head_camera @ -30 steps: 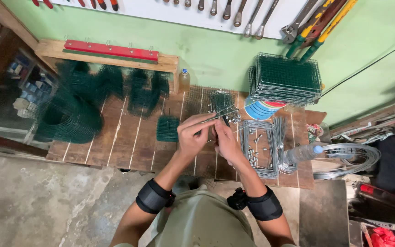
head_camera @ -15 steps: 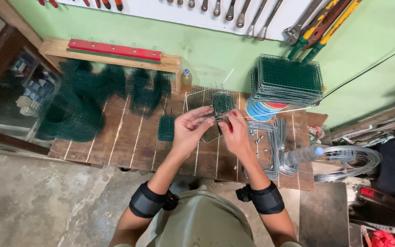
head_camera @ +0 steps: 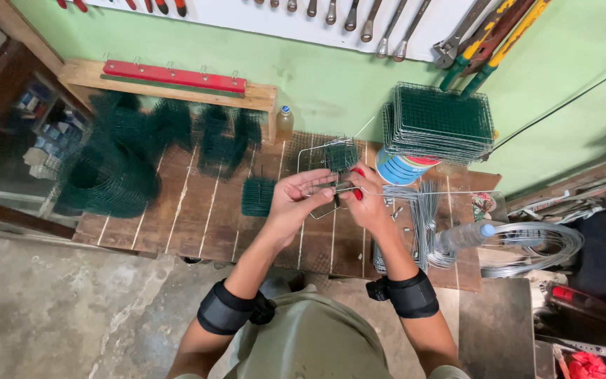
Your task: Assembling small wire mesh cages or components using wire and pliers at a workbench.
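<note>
Desk (head_camera: pixel 177 224): a wooden slatted top that carries all the work; the person stands at its near edge, looking down.
Mesh rolls (head_camera: pixel 106 175): dark green wire mesh, coiled and heaped at the desk's far left, well apart from the hands.
Mesh stack (head_camera: pixel 438 121): finished green mesh panels piled at the far right, resting on a round blue and white tin (head_camera: pixel 401 170).
Wire coil (head_camera: pixel 538 242): bare grey wire looped at the right edge, beside a clear plastic bottle (head_camera: pixel 466 235).
Wire frame (head_camera: pixel 315 172): a thin bare-wire rectangle held just above the desk's middle, with a small green mesh piece (head_camera: pixel 341 154) at its far corner.
Left hand (head_camera: pixel 296 200): curled around the frame's near side, fingers closed on the wire to steady it.
Right hand (head_camera: pixel 367 200): closed around red-handled pliers (head_camera: pixel 356 184), whose nose meets the frame between the two hands.
Step in hand: by the look of it, bending or fastening the frame wire with the pliers.
Next move: likely needs a firm squeeze at the joint while the left hand keeps the frame from twisting.
</note>
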